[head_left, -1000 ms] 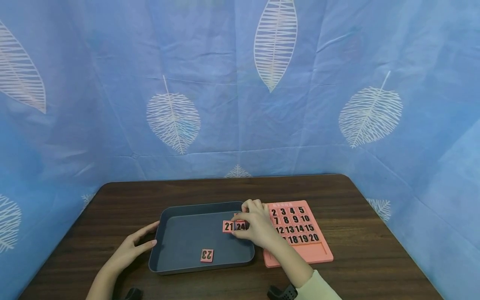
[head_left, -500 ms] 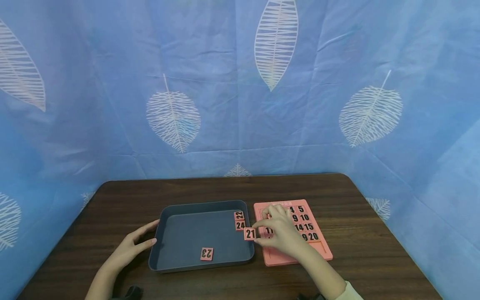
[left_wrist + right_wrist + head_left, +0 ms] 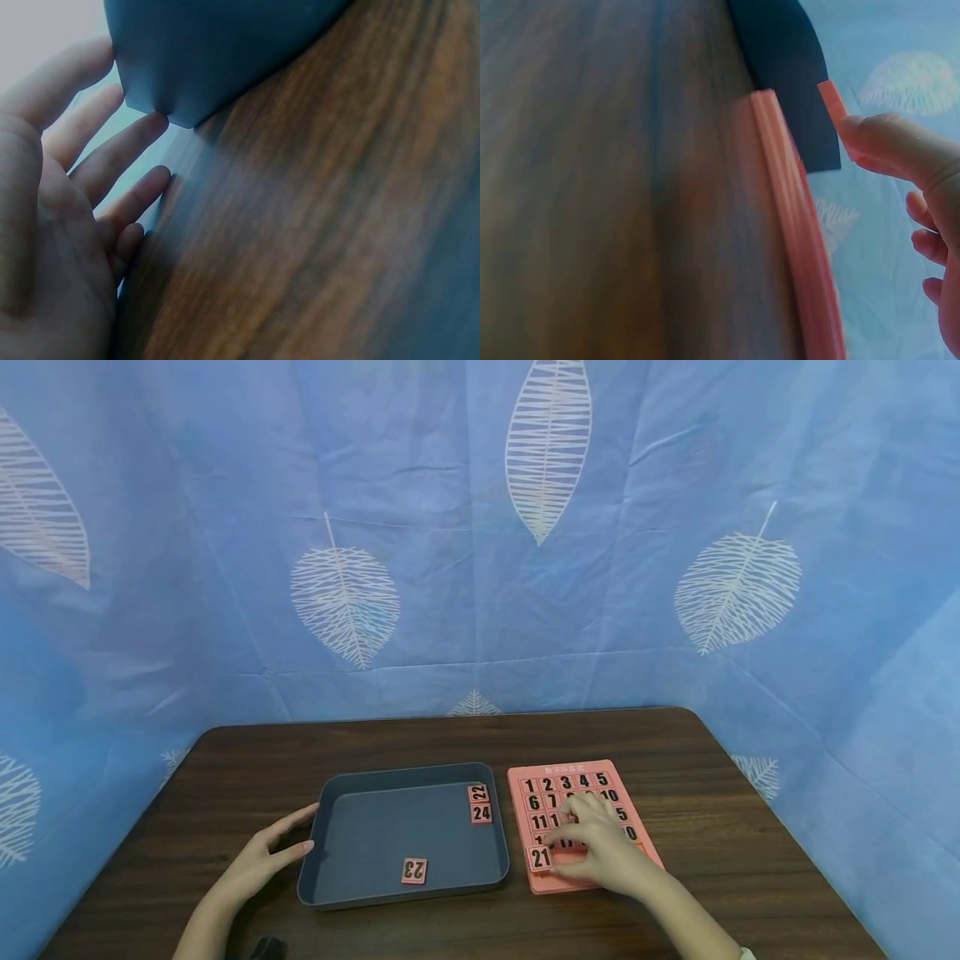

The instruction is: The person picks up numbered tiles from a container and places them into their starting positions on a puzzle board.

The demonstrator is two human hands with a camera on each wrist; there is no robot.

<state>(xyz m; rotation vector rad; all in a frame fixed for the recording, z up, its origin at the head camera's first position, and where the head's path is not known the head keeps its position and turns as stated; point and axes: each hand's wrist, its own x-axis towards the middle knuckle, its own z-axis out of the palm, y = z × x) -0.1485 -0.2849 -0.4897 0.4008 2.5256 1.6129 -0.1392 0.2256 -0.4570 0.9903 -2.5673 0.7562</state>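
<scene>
Between thumb and finger my right hand (image 3: 603, 852) pinches a pink number tile marked 21 (image 3: 540, 858), over the lower left of the pink number board (image 3: 637, 868). In the right wrist view the tile (image 3: 832, 105) appears edge-on, above the board's side (image 3: 795, 217). Rows of numbered tiles fill the board's upper part, some hidden behind the hand. My left hand (image 3: 258, 860) touches the left wall of the dark grey tray (image 3: 397, 902), fingers fairly straight; the left wrist view shows the fingers at the tray's wall (image 3: 210, 52).
In the tray lie tile 22 (image 3: 477, 793), tile 24 (image 3: 481, 813) and, upside down nearer the front, tile 23 (image 3: 414, 871). The tray stands just left of the board on a dark wooden table (image 3: 600, 735). A blue leaf-patterned cloth (image 3: 450, 593) hangs behind.
My right hand has lifted tile 21 out of the tray and carried it right, over the board's lower left. Tiles 22 and 24 are now uncovered. The left hand stays at the tray.
</scene>
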